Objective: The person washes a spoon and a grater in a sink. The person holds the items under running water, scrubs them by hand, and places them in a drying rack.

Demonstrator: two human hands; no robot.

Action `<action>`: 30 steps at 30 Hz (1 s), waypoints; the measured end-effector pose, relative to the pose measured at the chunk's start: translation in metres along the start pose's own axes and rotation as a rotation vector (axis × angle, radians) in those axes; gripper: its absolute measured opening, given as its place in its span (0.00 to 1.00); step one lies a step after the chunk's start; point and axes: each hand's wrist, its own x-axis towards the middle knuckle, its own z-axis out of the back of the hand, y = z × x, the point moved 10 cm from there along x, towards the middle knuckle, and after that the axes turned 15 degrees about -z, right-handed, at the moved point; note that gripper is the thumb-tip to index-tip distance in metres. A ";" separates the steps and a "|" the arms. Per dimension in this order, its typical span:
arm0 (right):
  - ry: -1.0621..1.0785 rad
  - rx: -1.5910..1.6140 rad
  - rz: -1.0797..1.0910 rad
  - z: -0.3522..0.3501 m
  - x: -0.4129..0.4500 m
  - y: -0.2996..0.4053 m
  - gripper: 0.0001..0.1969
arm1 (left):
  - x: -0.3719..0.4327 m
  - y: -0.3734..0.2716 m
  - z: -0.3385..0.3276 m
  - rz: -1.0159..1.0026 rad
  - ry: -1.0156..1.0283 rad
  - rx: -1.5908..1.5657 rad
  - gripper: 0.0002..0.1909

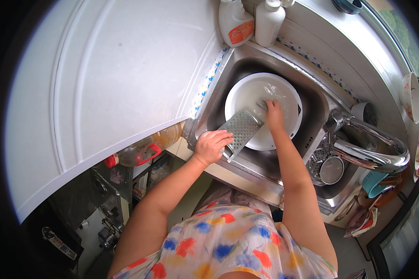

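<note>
My left hand [212, 145] grips the near end of a metal box grater [243, 130], which leans over the near left rim of a white enamel basin [237, 89]. The basin holds cloudy water and sits in a stainless steel sink [214, 104]. The grater's rough face is turned up. My right hand [274, 115] reaches into the basin with its fingertips at the water, touching a small dark wiry thing [262, 103], perhaps a steel scourer. Its fingertips are partly hidden, and whether they grip the thing I cannot tell.
A chrome faucet [373, 153] arches over the right basin, where metal strainers [331, 170] lie. White bottles [269, 24] stand behind the sink. An oil bottle with a red handle [136, 153] lies at the left. A teal basket [373, 183] and utensils are at the right.
</note>
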 end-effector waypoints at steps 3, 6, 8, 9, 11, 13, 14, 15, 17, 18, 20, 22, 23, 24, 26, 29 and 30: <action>0.151 0.238 -0.059 -0.017 0.005 -0.002 0.22 | 0.002 -0.001 0.000 -0.005 0.000 -0.001 0.18; 0.342 0.265 -0.068 -0.041 -0.003 0.019 0.18 | 0.002 -0.001 0.001 -0.004 0.003 -0.006 0.18; 0.471 0.213 -0.070 -0.055 -0.015 0.036 0.16 | 0.001 0.000 -0.001 -0.008 0.015 -0.008 0.18; 0.494 0.289 -0.031 -0.050 -0.023 0.055 0.14 | -0.001 0.001 -0.001 -0.001 0.014 -0.006 0.18; 0.515 0.365 0.003 -0.041 -0.037 0.080 0.13 | -0.001 0.000 -0.001 0.003 0.016 0.002 0.18; 0.525 0.332 0.203 -0.033 -0.053 0.110 0.13 | 0.000 0.000 -0.001 -0.001 0.014 0.003 0.18; 0.525 0.332 0.203 -0.033 -0.055 0.112 0.13 | 0.000 0.000 0.000 -0.002 0.011 0.005 0.18; 0.488 0.304 0.216 -0.030 -0.055 0.113 0.12 | 0.000 0.000 0.000 -0.002 0.011 0.006 0.18; 0.452 0.276 0.231 -0.028 -0.053 0.113 0.12 | -0.001 0.000 0.000 0.004 0.006 -0.001 0.18; 0.353 0.202 0.183 -0.025 -0.043 0.101 0.11 | -0.001 0.000 0.000 0.004 0.006 0.000 0.18; 0.181 0.147 0.124 -0.022 -0.026 0.071 0.11 | 0.001 0.000 0.000 -0.004 0.001 -0.005 0.18; 0.219 0.124 0.111 -0.025 -0.023 0.062 0.11 | 0.000 0.000 0.001 0.005 0.007 0.001 0.18; 0.252 0.099 0.095 -0.029 -0.023 0.058 0.11 | 0.000 0.000 0.001 0.010 0.013 0.004 0.18; 0.237 0.101 0.079 -0.030 -0.022 0.054 0.12 | -0.001 0.001 0.001 0.011 0.014 0.002 0.18; 0.159 0.169 -0.020 -0.036 -0.017 0.018 0.13 | 0.005 -0.001 0.000 -0.015 0.005 0.018 0.18; 0.017 0.262 -0.178 -0.012 -0.011 -0.011 0.15 | 0.001 0.000 0.001 0.011 0.025 0.017 0.18; -0.065 0.277 -0.263 0.003 -0.012 -0.021 0.16 | -0.001 0.001 0.001 0.018 0.024 0.018 0.18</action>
